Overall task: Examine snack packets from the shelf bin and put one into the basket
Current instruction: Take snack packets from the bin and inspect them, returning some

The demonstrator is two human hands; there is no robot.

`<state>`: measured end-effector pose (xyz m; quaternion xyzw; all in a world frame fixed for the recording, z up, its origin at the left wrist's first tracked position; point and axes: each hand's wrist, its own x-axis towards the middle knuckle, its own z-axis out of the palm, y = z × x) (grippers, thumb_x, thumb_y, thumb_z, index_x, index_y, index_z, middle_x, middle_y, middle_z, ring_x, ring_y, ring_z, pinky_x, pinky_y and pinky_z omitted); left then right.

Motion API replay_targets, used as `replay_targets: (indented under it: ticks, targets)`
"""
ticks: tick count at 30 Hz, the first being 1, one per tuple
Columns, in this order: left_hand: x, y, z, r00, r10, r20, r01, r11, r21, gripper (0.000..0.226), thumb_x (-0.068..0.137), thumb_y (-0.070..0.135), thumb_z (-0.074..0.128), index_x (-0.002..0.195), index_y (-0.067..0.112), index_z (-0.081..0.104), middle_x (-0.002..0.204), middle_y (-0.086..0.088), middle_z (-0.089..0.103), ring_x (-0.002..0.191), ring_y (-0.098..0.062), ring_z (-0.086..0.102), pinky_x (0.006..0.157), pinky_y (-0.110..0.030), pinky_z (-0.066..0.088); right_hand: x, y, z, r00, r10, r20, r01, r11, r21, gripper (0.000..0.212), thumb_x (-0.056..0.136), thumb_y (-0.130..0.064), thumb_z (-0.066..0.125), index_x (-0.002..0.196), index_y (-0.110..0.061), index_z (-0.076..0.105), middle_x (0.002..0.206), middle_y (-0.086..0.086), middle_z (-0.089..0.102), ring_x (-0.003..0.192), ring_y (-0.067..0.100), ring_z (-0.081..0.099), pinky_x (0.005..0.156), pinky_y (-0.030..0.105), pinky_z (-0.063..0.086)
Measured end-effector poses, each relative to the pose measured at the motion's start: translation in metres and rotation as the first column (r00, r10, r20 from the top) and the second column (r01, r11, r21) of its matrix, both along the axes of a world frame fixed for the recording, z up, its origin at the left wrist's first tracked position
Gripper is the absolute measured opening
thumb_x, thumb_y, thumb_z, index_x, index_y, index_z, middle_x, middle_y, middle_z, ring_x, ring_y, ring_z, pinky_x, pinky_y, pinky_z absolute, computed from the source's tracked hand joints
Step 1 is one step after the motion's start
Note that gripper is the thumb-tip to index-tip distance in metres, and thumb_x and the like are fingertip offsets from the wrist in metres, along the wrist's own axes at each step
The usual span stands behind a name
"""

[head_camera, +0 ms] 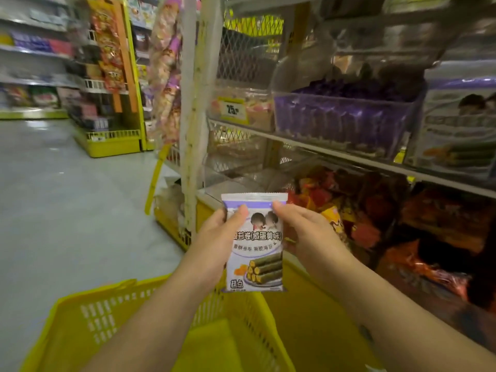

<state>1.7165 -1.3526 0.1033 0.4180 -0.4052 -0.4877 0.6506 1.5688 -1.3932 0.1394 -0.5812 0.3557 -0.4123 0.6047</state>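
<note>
We see a snack packet [256, 242] held upright between both hands, above the far rim of the yellow basket [88, 318]. The left hand [214, 237] grips its left edge, thumb pressed on the front. The right hand [303, 232] pinches the upper right edge. Its print shows green rolls. Up on the shelf, a clear bin [343, 122] holds what look like purple packets, though that part is blurred.

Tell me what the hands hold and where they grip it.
Both hold a seaweed roll snack packet: the left hand grips its left edge, thumb on the front; the right hand grips its upper right edge.
</note>
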Motion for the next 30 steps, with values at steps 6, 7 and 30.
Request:
replay_targets:
  ticks: [6,7,30]
  targets:
    - [-0.002,-0.012,-0.005,0.999,0.001,-0.054,0.003,0.997,0.08,0.042,0.087,0.029,0.057,0.12,0.003,0.062,0.111,-0.022,0.07,0.107,-0.04,0.065,0.102,-0.061,0.042,-0.004,-0.016,-0.013,1.0,-0.002,0.018,0.002,1.0,0.017,0.017,0.09,-0.018,0.061,0.082,-0.011,0.075,0.086,0.011,0.072,0.077,0.018,0.064,0.063,0.021,0.051]
    - [-0.002,-0.014,-0.007,0.999,0.008,-0.042,-0.004,0.996,0.09,0.037,0.092,0.028,0.054,0.119,0.004,0.063,0.11,-0.02,0.071,0.108,-0.04,0.065,0.103,-0.062,0.041,-0.006,-0.018,-0.015,1.0,-0.007,0.02,0.007,1.0,0.018,0.016,0.09,-0.018,0.061,0.085,-0.009,0.075,0.087,0.011,0.073,0.076,0.018,0.065,0.062,0.021,0.051]
    - [0.01,0.005,-0.002,0.961,-0.235,-0.148,0.262,0.944,0.202,0.041,0.082,0.038,0.061,0.118,0.018,0.067,0.117,-0.011,0.071,0.102,-0.025,0.07,0.076,-0.042,0.061,-0.026,-0.013,-0.016,0.943,0.317,-0.101,-0.284,0.925,0.252,0.03,0.083,-0.032,0.061,0.1,-0.009,0.07,0.103,0.014,0.074,0.084,0.019,0.071,0.07,0.03,0.059]
